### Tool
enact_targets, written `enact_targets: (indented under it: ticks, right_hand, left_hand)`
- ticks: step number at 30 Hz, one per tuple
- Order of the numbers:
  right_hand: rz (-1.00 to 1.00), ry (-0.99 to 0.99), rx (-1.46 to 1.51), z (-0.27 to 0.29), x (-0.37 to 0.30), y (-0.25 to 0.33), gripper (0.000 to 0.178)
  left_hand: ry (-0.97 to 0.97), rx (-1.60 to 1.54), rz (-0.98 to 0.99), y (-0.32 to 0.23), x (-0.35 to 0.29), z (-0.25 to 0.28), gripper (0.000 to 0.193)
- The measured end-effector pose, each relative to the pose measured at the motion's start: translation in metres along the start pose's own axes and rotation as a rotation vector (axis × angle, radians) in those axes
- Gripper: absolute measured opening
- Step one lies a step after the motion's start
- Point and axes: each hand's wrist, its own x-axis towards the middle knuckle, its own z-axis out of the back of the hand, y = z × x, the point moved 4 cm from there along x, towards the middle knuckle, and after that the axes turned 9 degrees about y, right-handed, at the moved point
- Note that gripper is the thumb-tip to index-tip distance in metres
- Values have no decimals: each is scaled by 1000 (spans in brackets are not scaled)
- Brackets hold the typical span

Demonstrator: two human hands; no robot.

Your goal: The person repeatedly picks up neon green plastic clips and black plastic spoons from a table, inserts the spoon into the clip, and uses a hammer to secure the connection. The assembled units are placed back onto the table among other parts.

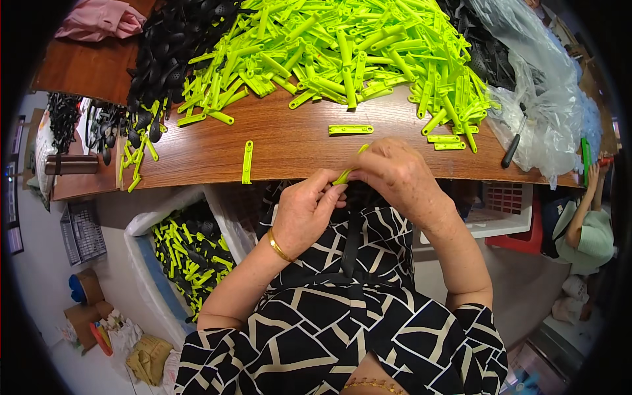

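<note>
Just off the table's near edge, my two hands meet. My left hand (304, 212) is closed, its thumb and fingers pinching a lime-green plastic handle piece (342, 177). My right hand (400, 176) is closed over the same spot, fingertips bent down against it. A bit of lime green also shows at the right fingers; whether it belongs to the same piece I cannot tell. On the table beyond, one loose green strip (350, 130) lies crosswise, another green strip (247, 162) points away from me to the left, and a pair of green strips (446, 139) lies to the right.
A large heap of green strips (342, 46) covers the far table (296, 148). Black perforated parts (172, 56) are piled at its left. A black-handled tool (513, 146) rests by clear plastic (533, 118) at right. Below left stands a lined bin (140, 230) of green-and-black pieces.
</note>
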Motion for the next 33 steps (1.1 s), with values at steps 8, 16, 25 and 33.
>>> enact_targets:
  ticks: [8,16,25,33]
  right_hand:
    - [-183,-19,-8,4,-3,10,55]
    - [-364,-24,766,-37,-23,-11,23]
    - [51,176,1093,-22,-33,-16,19]
    - [-241,-288,313,38,-64,-58,27]
  left_hand:
    - [33,-158,-33,7,-13,-17,16]
    - [-1,-405,82,36,-22,-21,16]
    - [573,-537,163,28,-20,-10,26]
    - [-2,-449,207,55,-18,-9,18]
